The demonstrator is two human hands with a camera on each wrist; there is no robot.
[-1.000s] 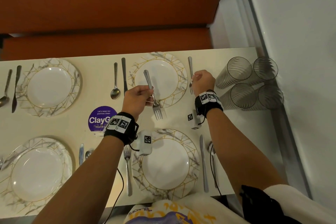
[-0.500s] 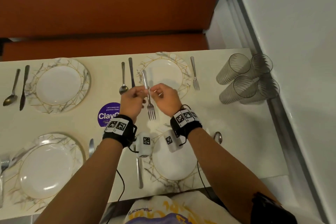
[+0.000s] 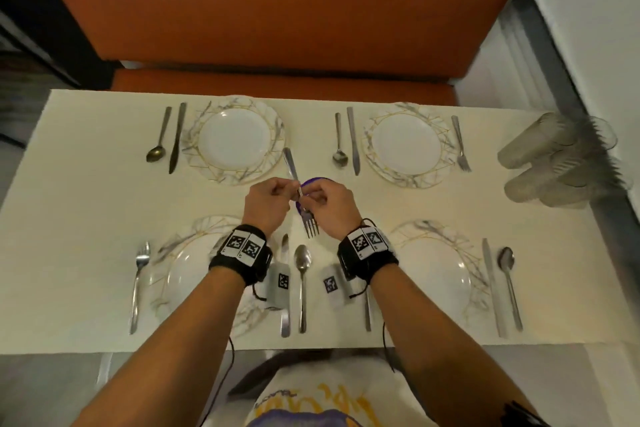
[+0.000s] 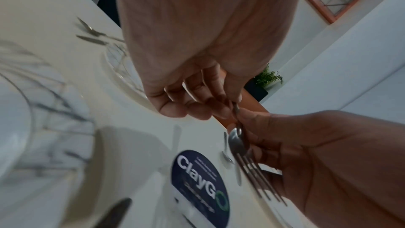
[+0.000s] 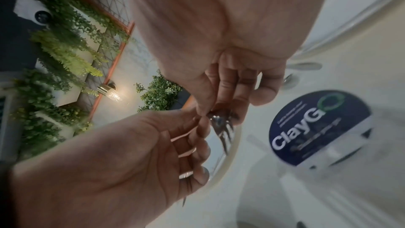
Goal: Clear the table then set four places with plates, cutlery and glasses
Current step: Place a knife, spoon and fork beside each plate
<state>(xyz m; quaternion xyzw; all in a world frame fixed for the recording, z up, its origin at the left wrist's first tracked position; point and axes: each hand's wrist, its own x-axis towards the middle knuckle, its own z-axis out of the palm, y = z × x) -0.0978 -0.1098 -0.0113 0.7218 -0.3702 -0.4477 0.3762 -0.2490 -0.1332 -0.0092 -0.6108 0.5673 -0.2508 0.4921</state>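
A silver fork (image 3: 304, 208) hangs above the middle of the table, tines towards me. My left hand (image 3: 291, 192) pinches its neck from the left, and my right hand (image 3: 313, 199) pinches it from the right. The left wrist view shows the fork (image 4: 240, 145) between both hands' fingertips, and in the right wrist view its tines (image 5: 222, 128) point down. Four marbled plates lie on the table: far left (image 3: 237, 139), far right (image 3: 407, 144), near left (image 3: 187, 281), near right (image 3: 440, 274). Cutlery lies beside each. No fork shows by the far left plate.
Several ribbed glasses (image 3: 561, 166) stand grouped at the table's right end, beside the wall. A purple round sticker (image 3: 317, 180) lies under my hands. An orange bench (image 3: 277, 10) runs along the far side. The fork (image 3: 460, 146) of the far right place lies right of its plate.
My right hand left the fork beside the far right plate and joined my left hand on the held fork. Both hands carried it left, from over the far right plate to over the sticker.
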